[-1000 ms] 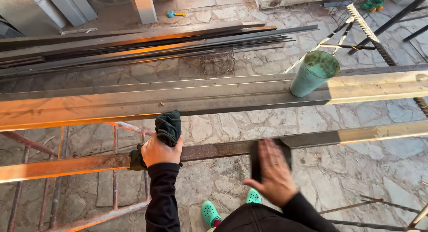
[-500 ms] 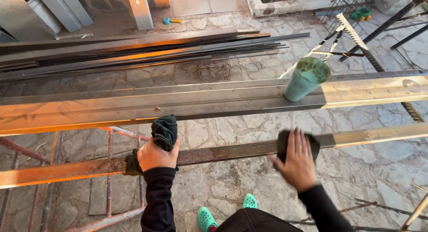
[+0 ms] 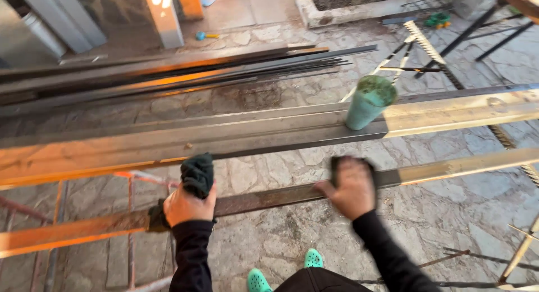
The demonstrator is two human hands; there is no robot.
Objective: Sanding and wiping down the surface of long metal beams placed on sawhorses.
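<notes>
Fingers on both hands press dark cloths to the near steel bar (image 3: 269, 195).
Left hand (image 3: 188, 205) grips a bunched dark rag (image 3: 197, 174) against the bar; right hand (image 3: 352, 188), blurred, lies flat on a dark pad (image 3: 337, 165) further along. Behind, a green cup (image 3: 368, 103) stands on the wider beam (image 3: 224, 137).

Outdoor yard, floor (image 3: 281, 247) of irregular grey stone paving, mortar joints visible. Low warm sunlight falls in orange bands (long shadows between). Grey panels (image 3: 50, 28) lean at upper left; a concrete curb (image 3: 359, 11) runs along the top.
</notes>
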